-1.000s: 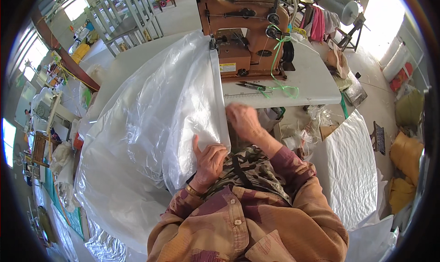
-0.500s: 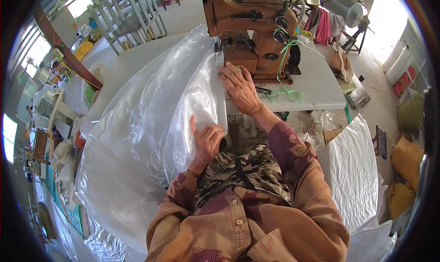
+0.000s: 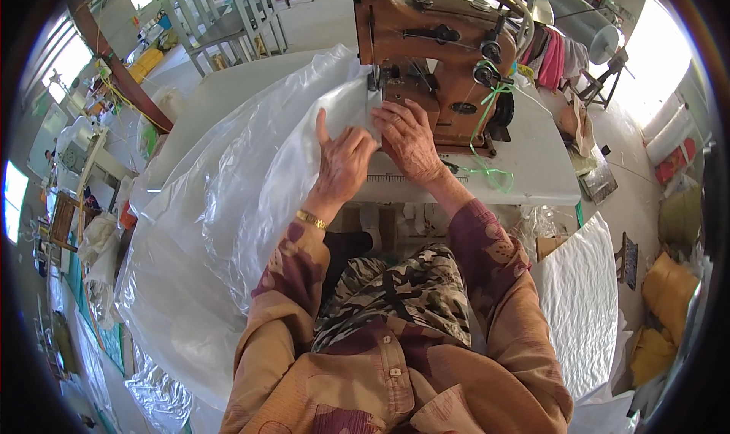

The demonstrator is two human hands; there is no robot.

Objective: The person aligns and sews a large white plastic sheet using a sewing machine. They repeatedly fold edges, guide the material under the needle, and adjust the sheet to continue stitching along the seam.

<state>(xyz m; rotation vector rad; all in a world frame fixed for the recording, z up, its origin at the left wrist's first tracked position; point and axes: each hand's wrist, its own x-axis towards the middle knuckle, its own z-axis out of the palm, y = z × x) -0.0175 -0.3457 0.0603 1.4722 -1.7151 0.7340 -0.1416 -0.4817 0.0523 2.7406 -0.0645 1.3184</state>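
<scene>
A large sheet of clear plastic film with a white layer spreads over the left of the table and hangs off its near edge. Its right edge runs up to the needle area of a brown sewing machine. My left hand grips that edge, its fingers curled and the index finger sticking up. Just to the right, my right hand lies close to the needle with its fingers bent over the edge of the sheet. Both hands nearly touch. The fingertips' hold under the film is partly hidden.
Green thread trails from the machine onto the white tabletop. A stack of white woven sheets stands to my right. Yellow cloth lies at the far right. A grey metal rack stands behind the table.
My left hand has moved up along the sheet's edge to beside my right hand, drawing film with it. The right hand remains near the needle. The view has shifted slightly.
</scene>
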